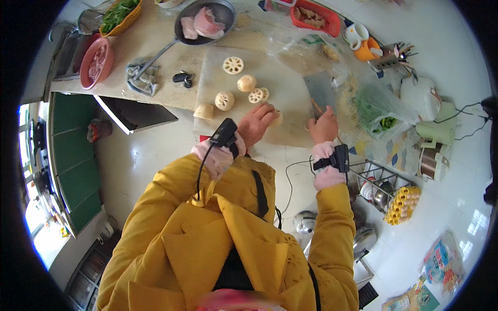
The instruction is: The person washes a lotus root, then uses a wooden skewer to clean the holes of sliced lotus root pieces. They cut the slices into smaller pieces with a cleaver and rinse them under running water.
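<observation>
My left hand (255,123) holds a lotus root piece (277,118) near the front of a pale cutting board (212,72); its fingers partly cover the piece. A thin wooden stick (316,105), apparently a chopstick, runs through my right hand (325,126), which is closed around it. Just beyond that hand lies a cleaver (319,88), its handle not visible. On the board to the left are a cut lotus root end (233,65), a peeled piece (246,83), two small slices (256,95), a round piece (224,101) and an end piece (204,111).
A frying pan (227,15) with raw meat stands behind the board, its handle over a cloth (143,83). Keys (183,79) lie left of the board. Plastic bags (373,103), a utensil holder (385,58) and a kettle (418,97) line the right side. An open cabinet door (134,112) juts out at left.
</observation>
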A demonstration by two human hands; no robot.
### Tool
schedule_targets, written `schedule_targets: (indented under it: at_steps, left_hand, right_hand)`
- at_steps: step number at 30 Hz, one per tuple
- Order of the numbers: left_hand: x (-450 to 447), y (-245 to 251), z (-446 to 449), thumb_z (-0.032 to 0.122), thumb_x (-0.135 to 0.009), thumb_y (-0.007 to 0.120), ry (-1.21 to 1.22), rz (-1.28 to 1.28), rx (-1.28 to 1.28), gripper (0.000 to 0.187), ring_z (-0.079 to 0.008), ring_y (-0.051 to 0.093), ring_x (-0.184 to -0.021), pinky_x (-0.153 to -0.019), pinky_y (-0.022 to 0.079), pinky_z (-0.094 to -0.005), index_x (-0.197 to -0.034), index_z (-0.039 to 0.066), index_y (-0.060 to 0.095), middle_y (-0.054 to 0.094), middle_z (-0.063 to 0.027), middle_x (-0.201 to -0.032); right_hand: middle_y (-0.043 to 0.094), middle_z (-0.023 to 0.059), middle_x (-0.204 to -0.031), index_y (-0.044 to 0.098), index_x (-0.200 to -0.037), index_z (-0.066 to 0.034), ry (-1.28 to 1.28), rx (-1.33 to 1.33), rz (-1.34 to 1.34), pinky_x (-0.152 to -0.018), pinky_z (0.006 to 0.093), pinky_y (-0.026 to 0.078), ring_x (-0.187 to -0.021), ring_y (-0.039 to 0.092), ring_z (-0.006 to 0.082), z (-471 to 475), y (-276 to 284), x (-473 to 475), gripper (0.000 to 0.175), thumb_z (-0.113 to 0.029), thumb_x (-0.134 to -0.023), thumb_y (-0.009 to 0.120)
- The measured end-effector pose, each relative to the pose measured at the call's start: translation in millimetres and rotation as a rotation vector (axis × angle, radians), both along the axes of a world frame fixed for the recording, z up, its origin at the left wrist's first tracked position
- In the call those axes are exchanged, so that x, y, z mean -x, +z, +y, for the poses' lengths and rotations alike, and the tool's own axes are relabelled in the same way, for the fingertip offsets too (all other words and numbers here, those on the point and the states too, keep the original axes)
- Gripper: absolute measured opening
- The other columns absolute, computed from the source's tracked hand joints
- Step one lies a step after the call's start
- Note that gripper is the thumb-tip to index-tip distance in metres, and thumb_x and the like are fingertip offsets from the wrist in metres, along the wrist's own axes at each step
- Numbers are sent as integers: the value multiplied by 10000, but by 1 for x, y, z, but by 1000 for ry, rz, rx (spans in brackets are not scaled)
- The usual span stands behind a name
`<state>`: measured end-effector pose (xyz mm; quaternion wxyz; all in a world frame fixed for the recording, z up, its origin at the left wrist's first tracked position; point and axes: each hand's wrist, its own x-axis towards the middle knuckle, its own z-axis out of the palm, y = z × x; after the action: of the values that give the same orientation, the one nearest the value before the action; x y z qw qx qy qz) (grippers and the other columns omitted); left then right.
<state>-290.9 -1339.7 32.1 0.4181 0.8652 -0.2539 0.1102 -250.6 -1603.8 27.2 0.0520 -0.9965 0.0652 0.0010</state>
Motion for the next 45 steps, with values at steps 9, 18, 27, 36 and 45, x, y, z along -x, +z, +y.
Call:
schedule_targets:
  at_steps: [9,18,27,36,45]
  left_hand:
    - [32,-21,-8,10,-707,754,65,313,41,656,-384,532,-1182,-992,479,-440,-1305,59,489,453,-201,-1364]
    - [14,-26,-23,106,-707,799,111,300,23,566,-385,580,-1056,-903,503,-433,-1227,43,584,580,-174,-1169]
    - [8,-27,-33,103,-692,819,194,386,94,496,-377,603,-962,-829,516,-427,-1128,38,592,593,-161,-1031]
    - [7,-34,-24,51,-693,801,147,330,99,521,-374,618,-975,-843,524,-411,-1168,31,588,609,-154,-1068]
    - [3,-40,-26,33,-658,807,158,369,123,472,-356,624,-931,-829,533,-395,-1100,6,643,610,-154,-1009]
  right_hand:
    - [671,227,-982,451,-1308,-81,5,-82,47,-732,532,519,-856,667,428,-5,-1,-2,639,-258,-761,730]
    - [682,176,-772,622,-1098,-43,63,-274,-240,-589,461,511,-698,678,362,-8,73,31,259,-257,-956,589]
    - [633,161,-637,628,-1115,-34,50,-529,181,-545,457,484,-586,641,375,25,107,111,254,-226,-957,576]
    - [642,167,-645,615,-1143,-39,77,-427,207,-546,480,483,-593,644,386,38,101,115,260,-207,-951,568]
    - [651,178,-643,584,-948,-18,165,-134,391,-554,492,506,-608,661,385,61,110,100,198,-213,-951,555]
